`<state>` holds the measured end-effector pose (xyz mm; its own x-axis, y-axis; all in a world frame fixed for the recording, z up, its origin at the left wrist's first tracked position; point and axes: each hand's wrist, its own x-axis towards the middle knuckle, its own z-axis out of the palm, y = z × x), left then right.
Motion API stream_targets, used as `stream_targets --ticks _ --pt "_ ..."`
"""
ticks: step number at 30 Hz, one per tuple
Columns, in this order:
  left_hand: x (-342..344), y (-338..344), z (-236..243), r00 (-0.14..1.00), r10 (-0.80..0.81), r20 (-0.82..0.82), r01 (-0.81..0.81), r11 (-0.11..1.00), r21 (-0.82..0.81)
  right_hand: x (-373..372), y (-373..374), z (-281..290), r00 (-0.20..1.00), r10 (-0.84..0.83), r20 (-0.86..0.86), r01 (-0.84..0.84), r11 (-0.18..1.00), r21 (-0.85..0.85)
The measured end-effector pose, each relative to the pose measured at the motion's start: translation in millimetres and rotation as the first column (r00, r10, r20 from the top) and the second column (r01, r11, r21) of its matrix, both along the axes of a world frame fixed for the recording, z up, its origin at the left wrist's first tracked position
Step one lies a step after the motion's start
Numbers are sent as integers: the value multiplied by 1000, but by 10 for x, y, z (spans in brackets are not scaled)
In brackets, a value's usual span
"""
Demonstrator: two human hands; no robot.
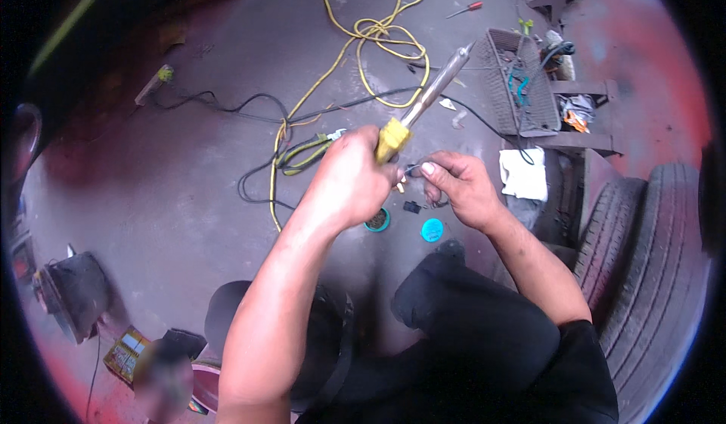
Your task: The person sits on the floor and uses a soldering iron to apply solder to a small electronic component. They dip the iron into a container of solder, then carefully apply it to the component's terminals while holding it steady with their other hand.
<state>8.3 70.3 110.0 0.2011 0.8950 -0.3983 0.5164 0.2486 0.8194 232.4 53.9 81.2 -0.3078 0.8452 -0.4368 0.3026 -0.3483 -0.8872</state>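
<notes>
- Black short sleeve (pixel 586 371), lower right of the frame, ending around the elbow
- Black trousers (pixel 484 303), lower centre
- Right hand (pixel 467 187), right of centre, fingers (pixel 433 195) smudged dark

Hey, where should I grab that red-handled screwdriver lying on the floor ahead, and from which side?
Grip the screwdriver by its red handle, probably from above and the right: it lies flat, handle rightward, thin shaft pointing left and toward you. That side also avoids the metal barrel of the yellow-handled tool in your left hand.

Forearms (pixel 270 308) forward — hands (pixel 350 178) close together
</notes>
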Motion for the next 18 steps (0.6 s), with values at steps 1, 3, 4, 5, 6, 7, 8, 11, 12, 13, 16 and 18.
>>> stream_targets --ticks 1,3,4,5,6,7,8,11,12,13,16,18 --pt "-65 -48 -11 996 -31 -85 33 999 29 107 -1 -158 996 -92 -11 92 995 29" --pt "-240 -193 -148 984 -4 -176 9 1000 27 396 -23 -407 967 -247 70 246 969 27" --pt "-279 -259 -200 978 29 -207 -26 1000 18 532 -35 -522 954 -272 128 267 962 55" --pt "-341 -344 -175 965 100 -244 -111 993 -33 506 -55 -561 956 -278 92 270 959 87" --pt "-344 -398 -196 952 159 -263 -185 980 -77 525 -94 -608 955 -285 87 277 957 87" --pt "-355 -449 -297 952 197 -236 -220 973 -74 522 -138 -665 952 -294 84 287 954 88" --pt "-340 -477 -362 941 229 -248 -263 958 -113 501 -187 -739 953 -292 77 285 955 85" --pt "-205 -420 -477 891 86 -445 -123 991 -54 615 -381 -886 954 -297 34 296 954 39" --pt "-150 -375 -465 862 48 -505 -77 996 -37 653 -396 -901 960 -278 22 278 960 29" --pt "-108 -357 -456 826 13 -563 -31 999 -23 701 -418 -906 957 -277 84 278 961 3" --pt "-47 -335 -424 802 -132 -583 48 986 -158 726 -456 -935 930 -347 119 358 929 -94" --pt "-77 -384 -453 784 -199 -587 87 973 -214 732 -460 -1022 926 -350 137 367 921 -129"
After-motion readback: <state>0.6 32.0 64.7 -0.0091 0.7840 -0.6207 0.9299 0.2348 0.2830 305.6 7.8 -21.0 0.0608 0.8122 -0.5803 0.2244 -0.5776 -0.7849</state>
